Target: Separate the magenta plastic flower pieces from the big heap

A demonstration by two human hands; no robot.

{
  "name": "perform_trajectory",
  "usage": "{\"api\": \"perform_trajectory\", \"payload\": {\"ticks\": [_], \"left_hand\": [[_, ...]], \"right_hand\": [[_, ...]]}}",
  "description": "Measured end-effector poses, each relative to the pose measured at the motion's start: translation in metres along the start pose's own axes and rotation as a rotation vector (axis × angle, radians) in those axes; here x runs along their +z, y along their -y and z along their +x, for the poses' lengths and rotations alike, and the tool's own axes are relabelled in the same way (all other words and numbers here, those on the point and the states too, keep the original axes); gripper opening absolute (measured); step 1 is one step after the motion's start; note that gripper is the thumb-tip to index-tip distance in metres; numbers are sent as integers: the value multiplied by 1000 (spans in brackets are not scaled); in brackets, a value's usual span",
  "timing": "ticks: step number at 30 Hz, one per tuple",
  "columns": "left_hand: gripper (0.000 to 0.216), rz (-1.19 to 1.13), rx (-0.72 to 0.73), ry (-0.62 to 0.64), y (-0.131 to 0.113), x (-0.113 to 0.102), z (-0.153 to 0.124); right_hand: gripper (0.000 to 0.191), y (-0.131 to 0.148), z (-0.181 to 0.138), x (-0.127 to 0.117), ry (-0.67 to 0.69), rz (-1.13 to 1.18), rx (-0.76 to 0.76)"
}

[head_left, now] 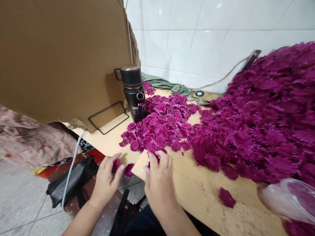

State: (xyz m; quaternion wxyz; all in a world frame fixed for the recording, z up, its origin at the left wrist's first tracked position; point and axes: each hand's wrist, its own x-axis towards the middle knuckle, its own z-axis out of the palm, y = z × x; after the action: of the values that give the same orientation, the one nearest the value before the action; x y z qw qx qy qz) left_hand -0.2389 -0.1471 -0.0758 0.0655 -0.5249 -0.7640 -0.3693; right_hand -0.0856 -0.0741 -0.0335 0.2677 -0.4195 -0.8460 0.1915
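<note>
Magenta artificial flower pieces with jagged edges form a loose pile (pixel 159 126) on the tan tabletop (pixel 189 183). My left hand (pixel 107 178) is just off the table's near corner, thumb and fingers closed round a magenta flower piece (pixel 116 164). At that corner, my right hand (pixel 161 178) curls its fingers down, and a bit of magenta shows between them; the fingers hide most of it. Another flower piece (pixel 129 170) sits at the table edge between my hands. Farther right lies a single dark flower piece (pixel 226 197).
A black vacuum flask (pixel 134 93) stands by a large cardboard sheet (pixel 61 59) and a black wire frame (pixel 108 118). A tall magenta flower heap (pixel 268 121) fills the right side. Near it are a clear plastic tub (pixel 287 200), a phone (pixel 206 95) and green cloth (pixel 167 83).
</note>
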Motion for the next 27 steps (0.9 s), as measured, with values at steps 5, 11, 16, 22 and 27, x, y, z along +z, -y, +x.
{"api": "perform_trajectory", "payload": {"ticks": [5, 11, 16, 22, 27], "left_hand": [[40, 24, 147, 177, -4, 5, -12], [36, -10, 106, 197, 4, 6, -4], [36, -32, -116, 66, 8, -10, 19], [34, -194, 117, 93, -53, -13, 71], [35, -297, 510, 257, -150, 27, 104]], "right_hand": [[32, -5, -2, -5, -8, 32, 6], [26, -14, -9, -9, -93, 23, -36], [27, -19, -15, -14, -160, 13, -13], [21, -26, -22, -21, -169, 125, -23], [23, -33, -24, -30, -257, 272, 89]]}}
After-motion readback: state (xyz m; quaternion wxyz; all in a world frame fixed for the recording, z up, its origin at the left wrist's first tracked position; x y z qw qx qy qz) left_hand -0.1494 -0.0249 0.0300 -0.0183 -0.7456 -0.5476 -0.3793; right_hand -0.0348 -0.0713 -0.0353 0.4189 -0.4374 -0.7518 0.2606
